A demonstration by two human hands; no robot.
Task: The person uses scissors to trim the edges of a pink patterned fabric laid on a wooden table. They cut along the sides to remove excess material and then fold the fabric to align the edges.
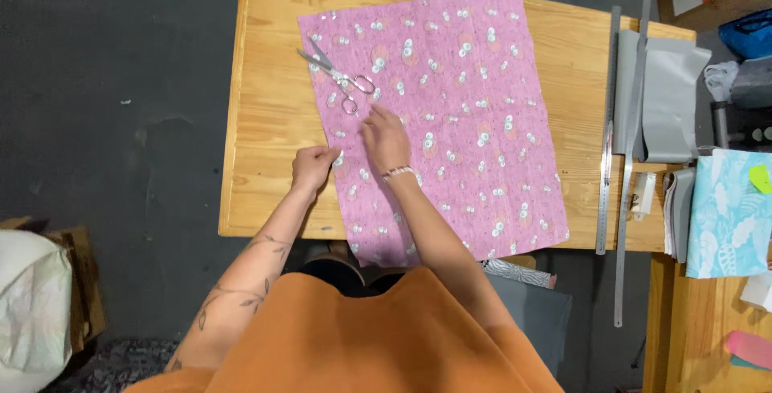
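A pink patterned fabric sheet (458,96) lies spread flat on a wooden table (265,128). My left hand (312,164) pinches the fabric's left edge near its middle. My right hand (386,137) rests flat on the cloth just to the right, fingers pointing up toward a pair of silver scissors (338,78). The scissors lie open on the fabric's upper left part, a short way beyond my right fingertips. A beaded bracelet sits on my right wrist.
Two long metal rulers (607,144) lie along the table's right side beside folded grey material (667,96). A light blue leaf-print fabric (728,216) sits at the far right. A bag and cardboard box (48,296) stand on the dark floor at left.
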